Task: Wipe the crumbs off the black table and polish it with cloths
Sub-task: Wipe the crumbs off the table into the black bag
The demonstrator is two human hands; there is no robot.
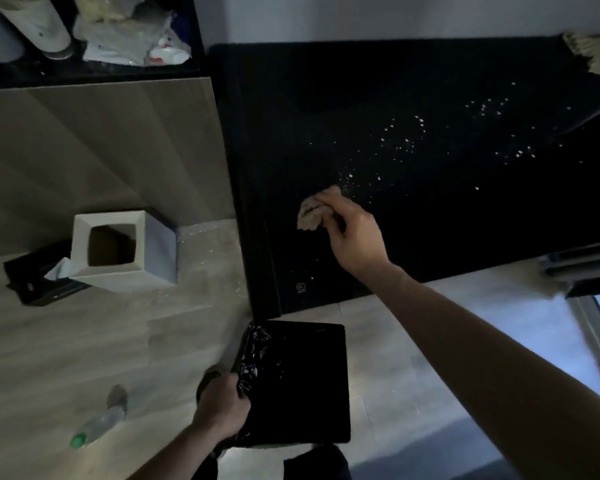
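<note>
Black table [430,81] edge above bin [305,382]

A grey square bin [118,251] is seen standing on the wooden floor [84,341], with a black flat object [32,275] just beside it. A clear bottle [97,424] with a green cap is laid on the floor nearer the camera. 2 pale cylinders [32,22] and crumpled bags [129,39] are seen at top left.
</note>
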